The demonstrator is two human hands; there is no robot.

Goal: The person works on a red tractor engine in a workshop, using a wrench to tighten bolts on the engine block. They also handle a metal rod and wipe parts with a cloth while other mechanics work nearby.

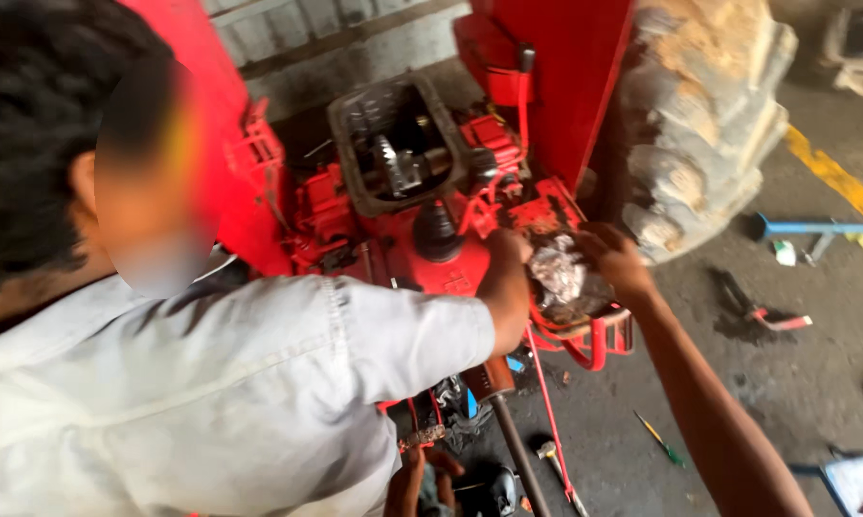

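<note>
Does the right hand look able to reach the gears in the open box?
Probably yes: the right hand is close and the open box has no lid, though a co-worker's hand lies between.

No clear packages, labels, signs or screens, only a small whitish carton-like item (784,252) on floor

We see a stained grey concrete floor (814,373) with a yellow painted stripe (838,179), carrying a red-handled pair of pliers (762,311), a blue metal stand (809,230), a green-handled screwdriver (659,439), a small hammer (549,453) and the muddy tractor tyre (709,124).
</note>
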